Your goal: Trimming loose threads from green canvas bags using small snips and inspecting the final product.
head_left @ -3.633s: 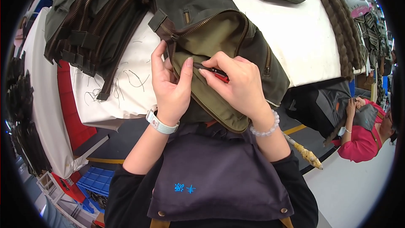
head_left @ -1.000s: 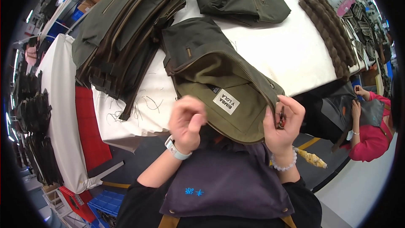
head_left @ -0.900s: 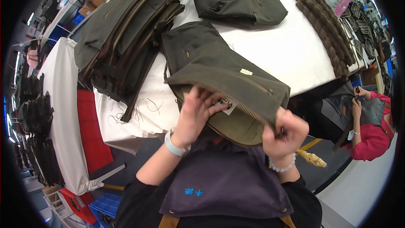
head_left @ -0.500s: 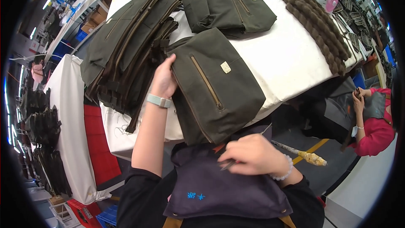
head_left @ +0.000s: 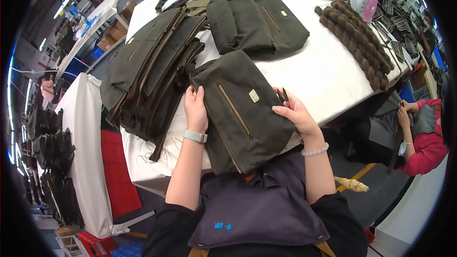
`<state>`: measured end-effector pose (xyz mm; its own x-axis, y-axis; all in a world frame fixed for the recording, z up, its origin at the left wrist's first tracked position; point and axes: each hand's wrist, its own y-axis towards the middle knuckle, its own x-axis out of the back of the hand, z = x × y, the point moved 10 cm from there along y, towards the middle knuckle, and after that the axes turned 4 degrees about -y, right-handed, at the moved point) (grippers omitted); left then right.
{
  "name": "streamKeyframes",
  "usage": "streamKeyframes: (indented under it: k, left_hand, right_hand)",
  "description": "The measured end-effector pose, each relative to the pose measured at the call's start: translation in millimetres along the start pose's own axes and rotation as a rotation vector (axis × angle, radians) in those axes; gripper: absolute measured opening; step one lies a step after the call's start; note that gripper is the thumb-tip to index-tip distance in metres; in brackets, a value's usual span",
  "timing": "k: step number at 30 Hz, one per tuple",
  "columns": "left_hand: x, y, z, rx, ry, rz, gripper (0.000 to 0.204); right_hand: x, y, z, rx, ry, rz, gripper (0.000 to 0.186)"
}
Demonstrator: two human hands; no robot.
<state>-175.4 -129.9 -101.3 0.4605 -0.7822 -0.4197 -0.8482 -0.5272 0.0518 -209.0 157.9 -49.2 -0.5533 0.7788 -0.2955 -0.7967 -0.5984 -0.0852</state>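
Note:
A dark green fabric bag lies at the near edge of the white-covered table, its brass zipper running slantwise beside a small cream label. My left hand is closed on the bag's left edge, thumb on top. At the right edge is my right hand, which holds small thread snips with dark blades pointing away from me and a bit of red. Its thumb rests on the bag, while the other fingers are partly hidden.
Left of the bag lies a stack of similar green bags; another bag lies beyond. Brown fluffy strips and a pink-and-white fan occupy the table's right side. A person in red works at the right, handling dark material.
My right hand has risen from my lap to the bag's right edge, carrying the snips. My left hand stays at the left edge. The whole view has shifted slightly.

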Motion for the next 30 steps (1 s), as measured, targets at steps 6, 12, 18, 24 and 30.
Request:
streamKeyframes:
  k: [6, 12, 18, 24, 30]
  left_hand:
    - [-2.4, -1.3, -2.0, 0.085, -0.188, -0.058, 0.034]
    - [-14.8, -9.0, -3.5, 0.148, -0.247, 0.052, 0.028]
    - [-14.4, -12.0, 0.4, 0.175, -0.259, 0.034, 0.026]
    - [-26.2, -11.8, -8.7, 0.15, -0.272, 0.069, 0.026]
    - [-19.9, -15.5, -6.4, 0.145, -0.176, 0.04, 0.025]
  right_hand:
    - [5.6, -7.5, 2.7, 0.094, -0.17, -0.043, 0.052]
    - [-28.3, -47.7, 133.2, 0.414, -0.415, -0.136, 0.043]
    - [-8.2, -5.8, 249.4, 0.891, -0.414, -0.32, 0.044]
    - [99.6, 91.0, 219.1, 0.569, -1.747, -1.019, 0.036]
    - [8.7, 82.0, 69.9, 0.564, -1.332, -0.536, 0.03]
